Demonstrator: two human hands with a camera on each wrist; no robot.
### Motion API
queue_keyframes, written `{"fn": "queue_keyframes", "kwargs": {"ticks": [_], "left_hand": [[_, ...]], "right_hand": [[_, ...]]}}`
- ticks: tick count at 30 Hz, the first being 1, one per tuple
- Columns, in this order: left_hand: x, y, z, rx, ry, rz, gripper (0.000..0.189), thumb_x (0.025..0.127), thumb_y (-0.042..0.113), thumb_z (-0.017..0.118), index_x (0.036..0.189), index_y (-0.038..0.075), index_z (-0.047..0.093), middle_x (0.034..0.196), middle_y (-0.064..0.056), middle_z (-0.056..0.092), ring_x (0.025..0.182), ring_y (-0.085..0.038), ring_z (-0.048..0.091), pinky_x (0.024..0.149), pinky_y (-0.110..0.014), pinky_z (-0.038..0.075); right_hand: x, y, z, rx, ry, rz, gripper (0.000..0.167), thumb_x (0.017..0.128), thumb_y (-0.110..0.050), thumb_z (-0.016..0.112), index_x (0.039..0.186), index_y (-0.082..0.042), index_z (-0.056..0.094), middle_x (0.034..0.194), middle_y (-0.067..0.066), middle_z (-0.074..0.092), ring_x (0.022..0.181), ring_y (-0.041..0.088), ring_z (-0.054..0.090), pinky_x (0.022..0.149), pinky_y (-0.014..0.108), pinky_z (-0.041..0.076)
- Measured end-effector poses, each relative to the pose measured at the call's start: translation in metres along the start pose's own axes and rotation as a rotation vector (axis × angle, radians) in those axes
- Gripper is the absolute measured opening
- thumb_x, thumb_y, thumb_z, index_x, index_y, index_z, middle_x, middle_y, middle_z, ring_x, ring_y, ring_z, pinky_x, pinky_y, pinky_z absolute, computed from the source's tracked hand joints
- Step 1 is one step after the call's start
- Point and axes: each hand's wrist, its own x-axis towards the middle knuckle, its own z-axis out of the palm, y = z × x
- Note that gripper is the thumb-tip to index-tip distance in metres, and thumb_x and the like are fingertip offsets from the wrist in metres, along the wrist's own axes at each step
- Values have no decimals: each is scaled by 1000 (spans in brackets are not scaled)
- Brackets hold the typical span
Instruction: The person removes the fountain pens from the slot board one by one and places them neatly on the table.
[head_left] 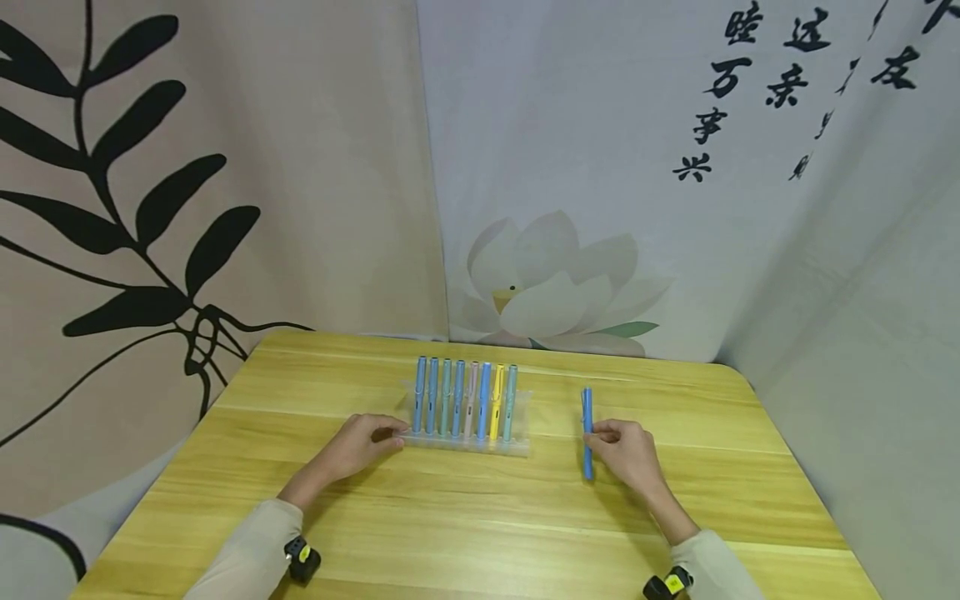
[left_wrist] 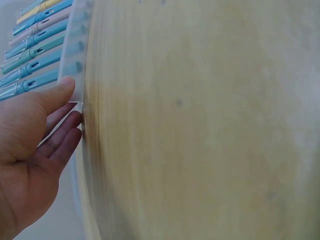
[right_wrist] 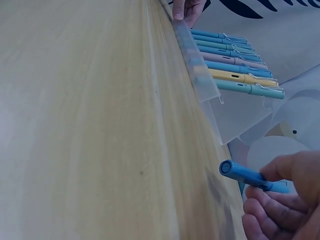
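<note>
A clear plastic pen stand (head_left: 517, 448) holds a row of capped pens with clips, leaning side by side: several blue and green ones, a pink one (head_left: 471, 400) and a yellow pen (head_left: 497, 402). My left hand (head_left: 360, 442) pinches the stand's left front corner, thumb on top and fingers below, as the left wrist view shows. To the right of the stand, my right hand (head_left: 628, 454) holds a blue pen (head_left: 588, 408) between thumb and fingers. In the right wrist view this pen (right_wrist: 245, 174) is over the table, its round end facing away from the palm.
Both hands work over a wooden table (head_left: 450, 525) with light grain. Behind it hangs a curtain (head_left: 360, 208) with printed black leaves, a lotus and dark characters. The stand's right end (right_wrist: 240, 120) has a bare stretch beside the green pen.
</note>
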Motion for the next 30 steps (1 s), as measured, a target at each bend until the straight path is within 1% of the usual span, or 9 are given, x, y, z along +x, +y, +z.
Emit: {"fn": "queue_keyframes", "kwargs": {"ticks": [8,18,26,30], "left_hand": [[0,-1,0,1,-1,-5,29,100,17,68,127,5,71,125,-10,72,117,-31,66,100,-50,54],[-1,0,0,-4,2,4,30,100,17,68,127,4,71,125,-10,72,117,-31,67,99,-49,54],[-1,2,0,-3,3,-2,30,99,16,68,127,4,71,125,-10,72,117,-31,67,99,-48,54],[0,1,0,-7,7,-3,29,99,15,68,126,4,71,125,-10,72,117,-31,67,99,-48,54]], "right_hand": [[0,4,1,-11,-28,32,19,91,-18,76,101,-1,78,89,6,77,80,17,71,63,28,56],[-3,5,3,-21,-46,82,21,91,-20,77,100,0,77,87,6,76,75,15,69,60,28,54],[-4,5,2,-49,-59,127,21,89,-21,78,98,-2,79,84,4,76,71,14,64,56,27,48],[-5,2,1,-67,-64,122,20,89,-22,78,95,-3,80,83,4,76,69,13,62,55,27,46]]}}
